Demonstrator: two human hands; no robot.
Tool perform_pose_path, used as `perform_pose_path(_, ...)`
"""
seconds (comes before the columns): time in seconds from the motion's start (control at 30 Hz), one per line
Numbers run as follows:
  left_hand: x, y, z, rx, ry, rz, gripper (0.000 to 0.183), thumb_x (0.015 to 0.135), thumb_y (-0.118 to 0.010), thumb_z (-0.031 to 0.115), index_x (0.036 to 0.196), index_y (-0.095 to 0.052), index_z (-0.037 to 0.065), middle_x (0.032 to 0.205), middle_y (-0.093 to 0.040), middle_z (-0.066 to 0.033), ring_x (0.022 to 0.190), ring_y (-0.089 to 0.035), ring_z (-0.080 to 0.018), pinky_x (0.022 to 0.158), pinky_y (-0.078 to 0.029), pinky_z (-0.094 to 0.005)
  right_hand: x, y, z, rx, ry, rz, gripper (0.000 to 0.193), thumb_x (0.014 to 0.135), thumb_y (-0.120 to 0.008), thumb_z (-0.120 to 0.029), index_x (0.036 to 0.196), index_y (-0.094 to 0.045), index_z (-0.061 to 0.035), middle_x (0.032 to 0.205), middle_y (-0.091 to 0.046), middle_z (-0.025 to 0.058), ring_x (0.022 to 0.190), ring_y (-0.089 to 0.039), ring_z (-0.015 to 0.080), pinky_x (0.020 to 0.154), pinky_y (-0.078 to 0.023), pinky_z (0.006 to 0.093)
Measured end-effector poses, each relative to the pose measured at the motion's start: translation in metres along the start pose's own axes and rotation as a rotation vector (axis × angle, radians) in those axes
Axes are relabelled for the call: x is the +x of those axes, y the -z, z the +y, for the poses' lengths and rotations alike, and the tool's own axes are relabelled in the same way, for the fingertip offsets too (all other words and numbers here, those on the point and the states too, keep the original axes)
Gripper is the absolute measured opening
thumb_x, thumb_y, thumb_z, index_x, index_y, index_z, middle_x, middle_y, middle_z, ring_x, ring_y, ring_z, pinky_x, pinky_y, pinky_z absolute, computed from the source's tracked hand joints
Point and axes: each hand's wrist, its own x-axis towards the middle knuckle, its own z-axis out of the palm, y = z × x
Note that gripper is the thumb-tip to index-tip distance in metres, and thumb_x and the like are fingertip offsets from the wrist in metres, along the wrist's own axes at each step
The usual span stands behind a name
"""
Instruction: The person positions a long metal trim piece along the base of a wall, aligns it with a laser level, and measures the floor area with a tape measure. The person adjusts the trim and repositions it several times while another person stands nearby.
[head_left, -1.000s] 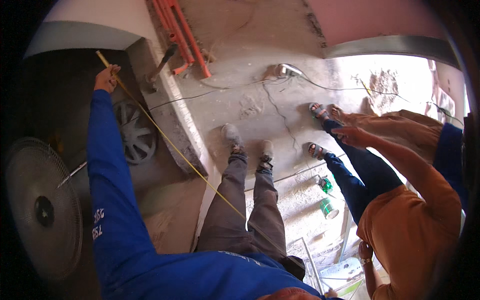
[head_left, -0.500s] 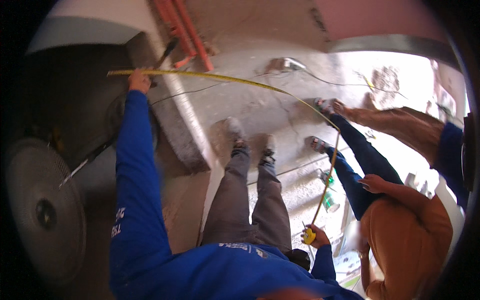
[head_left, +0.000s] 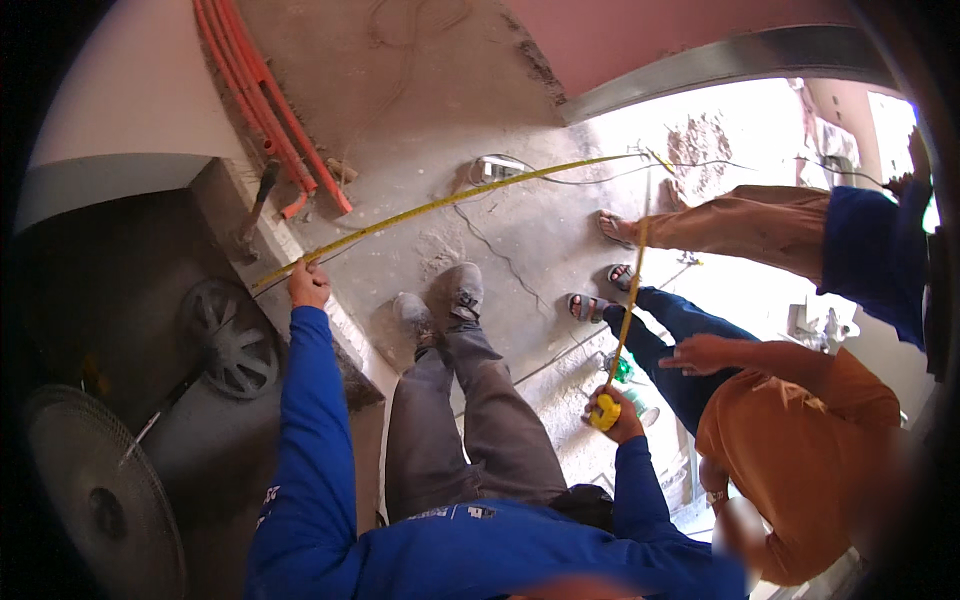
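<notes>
I see a yellow tape measure (head_left: 455,200) stretched in a long, thin arc across the middle of the frame; my left hand (head_left: 308,285) pinches its end at centre left; my right hand (head_left: 615,415), fingers clamped on the yellow case (head_left: 603,412), sits lower right of centre above the concrete floor (head_left: 520,240).

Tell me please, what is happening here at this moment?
A person in blue sleeves stretches a yellow tape measure over a concrete floor. The left hand pins the tape's end on a ledge, and the right hand grips the case. A person in an orange shirt bends nearby.
</notes>
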Motion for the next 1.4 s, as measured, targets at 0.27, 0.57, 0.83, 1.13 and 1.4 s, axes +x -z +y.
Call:
perform_pose_path(0.27, -0.029, 0.027, -0.030, 0.213, -0.185, -0.163, 0.013, 0.096, -0.055, 0.024, 0.104, -0.061, 0.016, 0.085, -0.061, -0.0012, 0.050, -0.036, -0.0056, 0.045, -0.032, -0.0202, 0.061, -0.019, -0.130, 0.111, 0.213, -0.115, 0.022, 0.096, -0.055, -0.028, 0.102, -0.058, -0.0075, 0.083, -0.058, 0.0081, 0.071, -0.056, 0.0211, 0.071, -0.050, 0.0354)
perform_pose_path(0.57, -0.002, 0.005, -0.061, -0.180, -0.056, -0.161, 0.018, 0.100, -0.054, 0.031, 0.097, -0.061, 0.015, 0.067, -0.045, 0.0054, 0.048, -0.034, -0.0057, 0.041, -0.028, -0.0231, 0.101, -0.087, -0.174, 0.014, 0.373, -0.290, 0.024, 0.103, -0.046, -0.032, 0.097, -0.055, -0.0106, 0.083, -0.056, 0.0040, 0.072, -0.054, 0.0183, 0.071, -0.049, 0.0351)
perform_pose_path(0.83, 0.036, 0.044, -0.089, -0.062, 0.104, -0.123, 0.010, 0.099, -0.055, 0.028, 0.101, -0.054, 0.018, 0.090, -0.066, -0.0006, 0.048, -0.032, -0.0062, 0.041, -0.028, -0.0213, 0.132, -0.120, -0.128, 0.076, 0.450, -0.230, 0.025, 0.103, -0.045, -0.032, 0.099, -0.057, -0.0103, 0.085, -0.058, 0.0054, 0.072, -0.056, 0.0197, 0.071, -0.049, 0.0353)
perform_pose_path(1.13, 0.087, -0.054, -0.077, -0.133, 0.139, -0.225, 0.009, 0.099, -0.054, 0.029, 0.100, -0.055, 0.020, 0.089, -0.067, 0.0018, 0.048, -0.034, -0.0053, 0.043, -0.029, -0.0210, 0.158, -0.127, -0.112, 0.059, 0.454, -0.194, 0.023, 0.102, -0.046, -0.029, 0.098, -0.057, -0.0084, 0.083, -0.057, 0.0066, 0.071, -0.057, 0.0201, 0.073, -0.050, 0.0355)
perform_pose_path(1.4, 0.041, -0.092, -0.119, -0.029, 0.126, 0.030, 0.009, 0.096, -0.052, 0.025, 0.097, -0.055, 0.017, 0.090, -0.065, -0.0020, 0.051, -0.039, -0.0063, 0.040, -0.028, -0.0197, 0.158, -0.109, -0.064, 0.081, 0.368, -0.027, 0.024, 0.102, -0.047, -0.033, 0.097, -0.057, -0.0114, 0.080, -0.058, 0.0037, 0.069, -0.056, 0.0182, 0.066, -0.049, 0.0328)
